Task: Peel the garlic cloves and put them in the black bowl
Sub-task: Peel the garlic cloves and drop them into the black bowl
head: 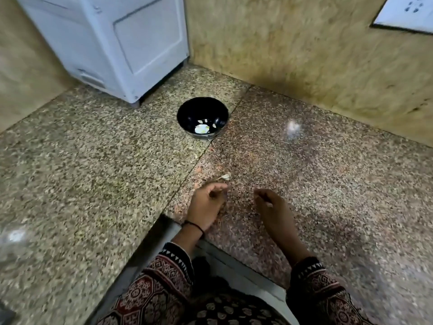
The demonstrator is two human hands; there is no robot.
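- Two hands work low over the granite counter point(93, 148), near its front edge. The left hand point(206, 205) and the right hand point(274, 207) are apart, with nothing bridging them.
- Left hand: the fingers curl inward and the frame is smeared here. I cannot tell whether it pinches anything or has let go.
- Right hand: the fingers are also curled, with a pale speck at the tips. It could be a nail, a bit of skin or a clove, so I cannot call the grip.
- A pale scrap point(225, 176) lies on the counter just beyond the left fingertips. I cannot say whether it is clove or husk.
- The black bowl point(201, 111) stands upright, well beyond both hands and near the foot of a white appliance point(105, 43).
- Garlic cloves point(202, 129): one larger pale piece and a few small ones lie at the bottom of the bowl. I read them as peeled, though some may be skin.
- Placement, my reading: peeling happens close to the body for control. The bowl is kept back so skins fall on the counter and not in with the cloves.
- Progress, my judgement: partway through. I see no pile of unpeeled garlic.
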